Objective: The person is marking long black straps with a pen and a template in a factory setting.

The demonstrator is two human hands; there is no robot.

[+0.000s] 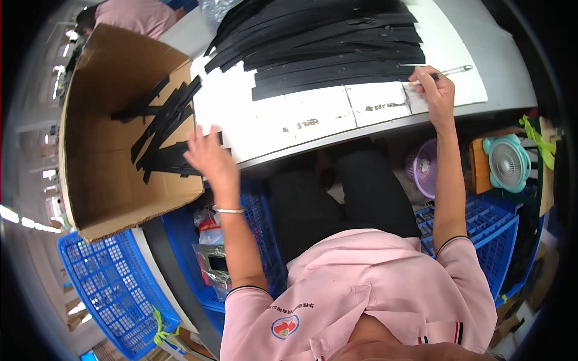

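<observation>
Long black strips (337, 51) lie side by side in a wide layer on a white board (271, 126) across the table. At the right end of the lowest strips, my right hand (436, 93) is closed around a slender pen-like tool (462, 69); its exact kind is unclear. My left hand (211, 157) has its fingers spread, slightly blurred, at the near right edge of a cardboard box (90, 132). Loose black strips (165, 123) lie crosswise in that box, close to my left fingers. Nothing shows in the left hand.
Below the table are blue crates (481, 225), a purple basket (424, 168) and a small teal fan (507, 162). Another blue crate (114, 289) stands at lower left. Clear plastic wrap (215, 12) lies at the far edge. Beyond the box, another person (135, 17) bends forward.
</observation>
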